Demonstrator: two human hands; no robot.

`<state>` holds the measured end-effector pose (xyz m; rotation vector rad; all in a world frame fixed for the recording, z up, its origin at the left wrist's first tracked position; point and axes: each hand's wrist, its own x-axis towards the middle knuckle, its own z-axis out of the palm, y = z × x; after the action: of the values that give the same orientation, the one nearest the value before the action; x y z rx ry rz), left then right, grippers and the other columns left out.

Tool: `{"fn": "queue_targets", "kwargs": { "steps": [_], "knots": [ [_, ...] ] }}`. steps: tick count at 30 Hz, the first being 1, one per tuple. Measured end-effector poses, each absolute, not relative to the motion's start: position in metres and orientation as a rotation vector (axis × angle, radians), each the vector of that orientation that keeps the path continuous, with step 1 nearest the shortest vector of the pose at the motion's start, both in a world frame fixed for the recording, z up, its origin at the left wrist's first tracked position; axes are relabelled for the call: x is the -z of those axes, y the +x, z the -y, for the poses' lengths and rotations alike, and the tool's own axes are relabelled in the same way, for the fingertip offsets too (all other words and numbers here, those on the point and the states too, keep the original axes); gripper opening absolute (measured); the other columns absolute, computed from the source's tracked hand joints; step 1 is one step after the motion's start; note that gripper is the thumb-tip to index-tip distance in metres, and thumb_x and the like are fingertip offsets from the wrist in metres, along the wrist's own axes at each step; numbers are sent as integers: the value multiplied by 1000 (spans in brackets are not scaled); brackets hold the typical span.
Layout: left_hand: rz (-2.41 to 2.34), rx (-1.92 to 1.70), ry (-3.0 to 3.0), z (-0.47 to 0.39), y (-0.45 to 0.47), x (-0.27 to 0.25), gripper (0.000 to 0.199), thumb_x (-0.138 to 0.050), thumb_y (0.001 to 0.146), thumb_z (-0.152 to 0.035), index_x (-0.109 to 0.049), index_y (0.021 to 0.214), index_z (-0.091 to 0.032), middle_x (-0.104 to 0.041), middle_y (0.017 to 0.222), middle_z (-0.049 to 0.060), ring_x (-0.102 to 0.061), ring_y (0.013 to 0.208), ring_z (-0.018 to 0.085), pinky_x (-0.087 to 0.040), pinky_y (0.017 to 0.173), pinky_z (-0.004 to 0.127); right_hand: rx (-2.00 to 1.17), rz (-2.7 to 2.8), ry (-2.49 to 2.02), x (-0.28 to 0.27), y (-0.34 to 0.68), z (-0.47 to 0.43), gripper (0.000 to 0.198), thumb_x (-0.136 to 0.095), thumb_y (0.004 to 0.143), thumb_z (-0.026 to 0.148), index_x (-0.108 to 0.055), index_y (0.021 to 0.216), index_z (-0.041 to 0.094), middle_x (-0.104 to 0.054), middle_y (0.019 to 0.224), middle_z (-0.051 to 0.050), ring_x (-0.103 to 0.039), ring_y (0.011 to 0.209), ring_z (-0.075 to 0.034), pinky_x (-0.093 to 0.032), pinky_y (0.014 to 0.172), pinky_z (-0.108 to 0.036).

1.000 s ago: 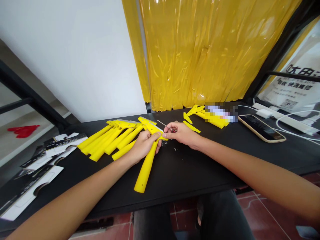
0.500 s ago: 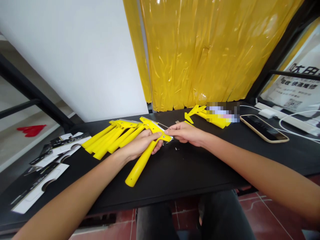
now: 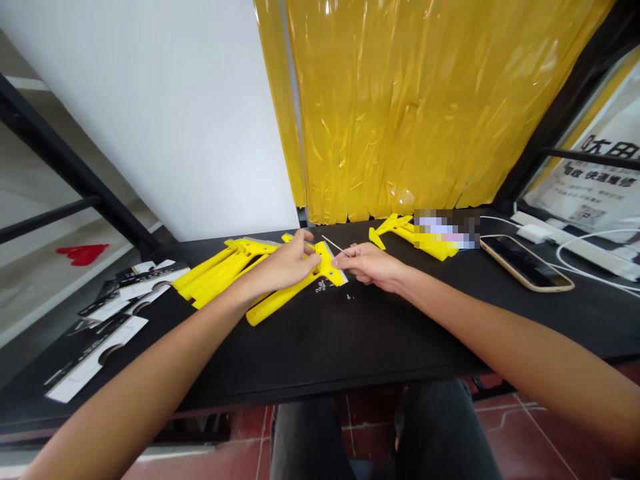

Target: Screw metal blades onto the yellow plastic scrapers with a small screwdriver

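Note:
A yellow scraper [image 3: 287,298] with a T-shaped head and a pale blade edge lies slantwise before me, its handle towards the lower left. My left hand [image 3: 293,263] is closed over the scraper's head, thumb pressed near the middle; what lies under the fingers is hidden. In my right hand [image 3: 373,265] is a thin metal rod [image 3: 334,245], like a hex key, its free end pointing up and left. That hand's fingertips meet the blade side of the head. Several small screws [image 3: 321,286] lie just below the head.
More yellow scrapers [image 3: 210,270] lie piled at the left, beside black-and-white card sleeves [image 3: 97,357]. Further yellow scrapers [image 3: 425,243] lie at the back right, near a phone [image 3: 527,263], white cables and a power strip [image 3: 575,243]. The black tabletop [image 3: 360,347] ends before my knees.
The scraper's handle has swung up and lies flatter. My left hand has shifted from gripping beneath the head to over its top. The right hand still holds the rod, slightly farther right.

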<state>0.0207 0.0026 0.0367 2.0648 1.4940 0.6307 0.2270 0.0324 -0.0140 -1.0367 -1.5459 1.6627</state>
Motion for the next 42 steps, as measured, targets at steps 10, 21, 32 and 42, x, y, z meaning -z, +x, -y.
{"fn": "queue_targets", "kwargs": {
  "steps": [10,21,32,42],
  "knots": [
    [-1537,-584,3150,19,49,1,33,-46,96,-18,-51,128,-15,-58,131,14,-66,102,27,-56,75,36,-1566,1445,-1090,6,233,-40,16,-71,76,28,-65,71,14,-28,40,12,-15,38,-3,-10,38,-21],
    [-1523,-339,3397,21,43,1,28,-46,95,-7,-59,118,-16,-65,115,15,-69,84,25,-53,60,33,-1656,1406,-1032,9,227,-31,26,-72,81,39,-61,70,18,-26,44,11,-13,38,-4,-7,38,-23],
    [-1319,-1407,1995,-15,12,-11,15,-67,87,-32,-59,87,-19,-68,78,3,-72,70,22,-58,55,30,-616,1789,-1061,-2,255,-55,36,-48,96,28,-62,128,22,-62,79,-2,-54,68,-16,-43,65,-29],
    [-912,-1216,1229,-18,24,-1,25,-79,78,-21,-56,85,-16,-71,75,7,-74,72,26,-61,54,31,-745,1582,-949,-26,279,-55,19,-67,88,34,-53,93,23,-47,69,4,-38,55,-10,-32,49,-24]
  ]
}}
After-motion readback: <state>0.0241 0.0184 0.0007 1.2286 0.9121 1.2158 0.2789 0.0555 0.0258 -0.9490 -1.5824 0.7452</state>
